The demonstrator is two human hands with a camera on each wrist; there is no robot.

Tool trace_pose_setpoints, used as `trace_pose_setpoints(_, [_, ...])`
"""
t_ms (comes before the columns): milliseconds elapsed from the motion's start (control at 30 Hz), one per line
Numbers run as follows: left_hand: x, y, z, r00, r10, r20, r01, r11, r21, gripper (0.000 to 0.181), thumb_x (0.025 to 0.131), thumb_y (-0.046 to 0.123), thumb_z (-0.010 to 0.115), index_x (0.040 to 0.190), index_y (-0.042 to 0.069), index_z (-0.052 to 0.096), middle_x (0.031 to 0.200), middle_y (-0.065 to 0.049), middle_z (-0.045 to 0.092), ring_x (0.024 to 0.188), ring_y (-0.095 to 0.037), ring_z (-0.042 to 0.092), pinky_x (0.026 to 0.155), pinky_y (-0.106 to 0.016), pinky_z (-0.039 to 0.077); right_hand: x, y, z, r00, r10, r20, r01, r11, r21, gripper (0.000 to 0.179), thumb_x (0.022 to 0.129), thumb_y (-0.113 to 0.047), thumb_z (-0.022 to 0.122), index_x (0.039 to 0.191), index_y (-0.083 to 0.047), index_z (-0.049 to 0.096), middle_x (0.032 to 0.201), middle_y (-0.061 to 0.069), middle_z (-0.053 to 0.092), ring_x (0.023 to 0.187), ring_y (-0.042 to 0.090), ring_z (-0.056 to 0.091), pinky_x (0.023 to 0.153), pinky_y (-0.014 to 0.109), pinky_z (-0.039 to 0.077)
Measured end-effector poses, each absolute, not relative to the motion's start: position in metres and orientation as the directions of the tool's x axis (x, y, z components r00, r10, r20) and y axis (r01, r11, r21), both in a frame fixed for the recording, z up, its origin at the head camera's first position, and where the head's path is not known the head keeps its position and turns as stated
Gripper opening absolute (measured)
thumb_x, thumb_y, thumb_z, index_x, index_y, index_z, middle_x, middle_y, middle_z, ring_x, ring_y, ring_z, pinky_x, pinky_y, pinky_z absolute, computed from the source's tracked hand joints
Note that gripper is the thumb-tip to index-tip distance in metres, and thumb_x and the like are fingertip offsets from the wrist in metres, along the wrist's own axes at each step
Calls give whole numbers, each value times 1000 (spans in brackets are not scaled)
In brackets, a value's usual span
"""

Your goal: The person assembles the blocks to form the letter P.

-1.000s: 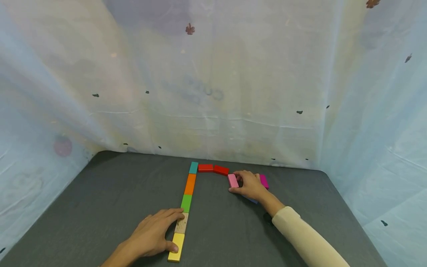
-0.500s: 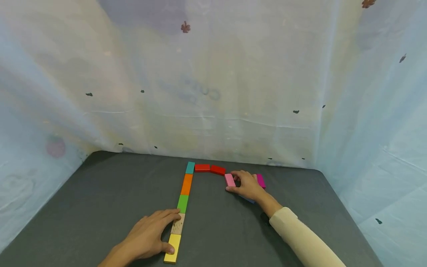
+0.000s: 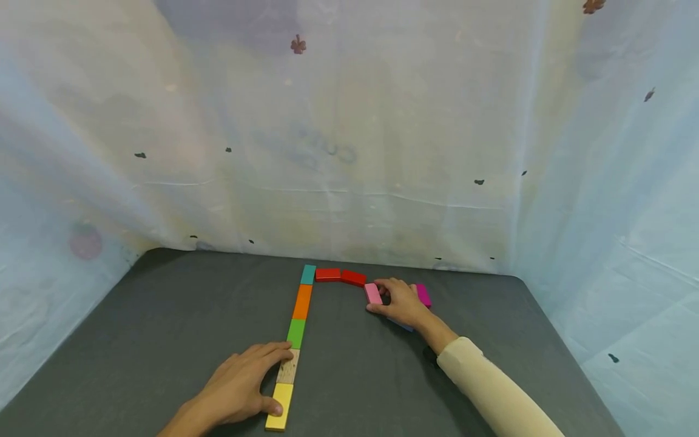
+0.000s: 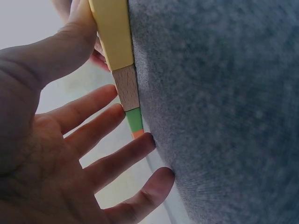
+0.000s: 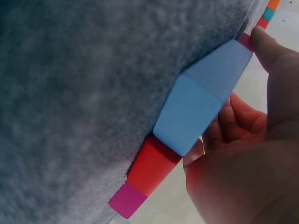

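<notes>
One hand (image 3: pixel 403 304), the right, pinches a pink block (image 3: pixel 372 294) before illegible curtain markings (image 3: pixel 332 149).

No word, label, brand or number can be read. On the back of the curtain (image 3: pixel 393 121), just left of the middle, stand faint grey looping marks (image 3: pixel 327 149), one curved like a U and the one beside it ringed like an O, too pale and blurred to tell whether they are writing. The curtain's plainer marks are pictorial: a brown clover shape (image 3: pixel 298 44) high up, a pale reddish strawberry shape (image 3: pixel 85 241) low on the left, and small dark blotches (image 3: pixel 479 182) scattered about.
</notes>
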State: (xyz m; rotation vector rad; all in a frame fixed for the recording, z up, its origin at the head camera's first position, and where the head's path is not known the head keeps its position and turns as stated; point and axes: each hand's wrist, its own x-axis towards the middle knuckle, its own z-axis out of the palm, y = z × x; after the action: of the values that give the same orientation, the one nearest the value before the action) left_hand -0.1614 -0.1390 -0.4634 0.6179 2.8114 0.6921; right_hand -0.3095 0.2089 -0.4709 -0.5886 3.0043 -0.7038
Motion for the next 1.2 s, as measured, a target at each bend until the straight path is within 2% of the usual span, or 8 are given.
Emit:
trace_pose_setpoints(200, [-162, -139, -462, -898, 431, -89, 341, 809, 479, 88, 57, 54, 90, 135, 28, 59, 147, 4, 52, 131, -31, 52, 92, -74, 41, -309, 207, -469, -935, -350, 67, -343, 836, -429, 68, 87, -46, 75, 142, -11, 55, 113, 0, 62, 100, 15, 52, 87, 40, 34])
trace_pose_setpoints(433, [-162, -139, -462, -900, 426, -94, 335, 812, 479, 87, 57, 53, 90, 135, 28, 59, 147, 4, 52, 132, -31, 51, 92, -77, 39, -308, 208, -470, -933, -353, 73, -349, 837, -421, 68, 86, -45, 75, 141, -10, 55, 113, 1, 62, 100, 16, 53, 86, 41, 36])
trace_pose_setpoints(733, [-161, -138, -462, -902, 425, -78, 341, 811, 476, 88, 57, 53, 90, 135, 27, 60, 147, 4, 52, 132, -31, 51, 91, -77, 39, -309, 209, -470, -930, -360, 72, -355, 832, -426, 69, 87, -46, 75, 142, -10, 54, 111, 0, 61, 98, 15, 53, 81, 37, 31])
trace_pose_setpoints(1200, [-161, -138, -463, -897, 437, -61, 361, 806, 469, 88, 56, 54, 90, 134, 26, 60, 146, 4, 52, 131, -32, 52, 90, -76, 41, -311, 209, -470, -928, -366, 70, -361, 836, -413, 69, 87, -47, 74, 142, -10, 54, 115, 2, 62, 100, 16, 53, 83, 38, 34])
